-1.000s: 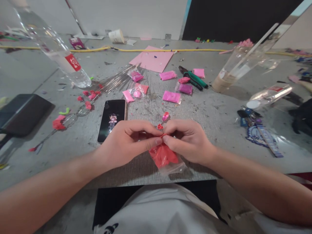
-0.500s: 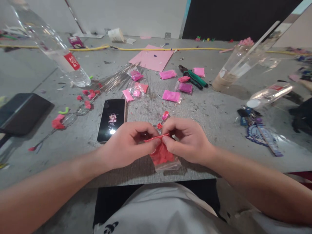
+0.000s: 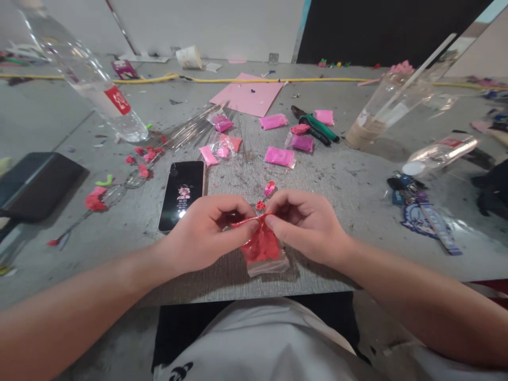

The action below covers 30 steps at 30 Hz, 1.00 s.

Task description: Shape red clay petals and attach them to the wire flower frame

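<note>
Between my two hands is a small clear plastic bag of red clay (image 3: 262, 247), near the table's front edge. My left hand (image 3: 222, 227) pinches its upper left edge between thumb and fingers. On the upper right edge my right hand (image 3: 304, 225) has a similar pinch, thumb on top. The bag's clear lower end hangs towards me. Just beyond the fingertips are a tiny red flower (image 3: 260, 205) and a pink-and-red one (image 3: 270, 188). A phone (image 3: 180, 196) with a lit screen lies beside my left hand.
Several pink clay packets (image 3: 280, 156) lie ahead, near green-handled pliers (image 3: 315, 126) and a bundle of thin wires (image 3: 190, 129). A water bottle (image 3: 119, 111) stands left, a plastic cup with a straw (image 3: 367, 127) right. A yellow cable (image 3: 317, 81) crosses the back.
The bag has flattened and spread between my fingers, its top edge now stretched out leftward. My right hand has shifted slightly up. Both hands keep their pinch.
</note>
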Tool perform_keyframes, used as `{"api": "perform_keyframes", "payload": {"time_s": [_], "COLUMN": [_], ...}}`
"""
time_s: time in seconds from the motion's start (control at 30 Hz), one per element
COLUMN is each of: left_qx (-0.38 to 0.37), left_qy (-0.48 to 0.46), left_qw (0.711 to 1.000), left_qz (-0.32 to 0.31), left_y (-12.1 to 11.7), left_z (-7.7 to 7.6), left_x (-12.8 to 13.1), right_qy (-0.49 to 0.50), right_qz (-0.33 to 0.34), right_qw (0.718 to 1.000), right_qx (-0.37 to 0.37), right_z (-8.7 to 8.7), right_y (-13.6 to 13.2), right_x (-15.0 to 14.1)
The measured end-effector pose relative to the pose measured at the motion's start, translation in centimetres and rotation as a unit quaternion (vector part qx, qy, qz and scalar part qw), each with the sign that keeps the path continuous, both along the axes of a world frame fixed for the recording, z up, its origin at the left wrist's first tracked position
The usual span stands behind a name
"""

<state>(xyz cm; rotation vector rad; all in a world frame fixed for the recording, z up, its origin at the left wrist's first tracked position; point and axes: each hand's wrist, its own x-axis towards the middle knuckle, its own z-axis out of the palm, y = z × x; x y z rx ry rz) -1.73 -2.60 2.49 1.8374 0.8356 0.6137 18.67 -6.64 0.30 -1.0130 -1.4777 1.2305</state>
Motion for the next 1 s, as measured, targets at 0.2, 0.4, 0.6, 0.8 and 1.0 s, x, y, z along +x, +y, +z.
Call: {"api": "perform_keyframes", "payload": {"time_s": [0.2,0.4,0.6,0.8,1.0], "left_qx": [0.018,0.021,-0.024,-0.058,-0.078], "left_qy": [0.004,-0.003,0.003,-0.016,-0.013], "left_qw": [1.0,1.0,0.999,0.998,0.997], "left_qz": [0.003,0.012,0.033,0.016,0.014], "left_y": [0.01,0.32,0.67,0.89,0.93], "left_z": [0.07,0.22,-0.47,-0.37,-0.4], "left_x": [-0.11,-0.21,-0.21,-0.06,0.06], "right_qy": [-0.054,-0.015,-0.025,-0.073,-0.068], "right_qz": [-0.019,-0.001,0.017,0.01,0.027], "right_qw": [0.998,1.0,0.997,0.997,0.996], "right_qx": [0.03,0.014,-0.074,0.009,-0.057], "right_z": [0.43,0.56,-0.17,-0.1,-0.09], "right_y": [0.14,0.22,0.56,0.5,0.58], "right_x": [0.11,0.44,0.33,0.52,0.45]}}
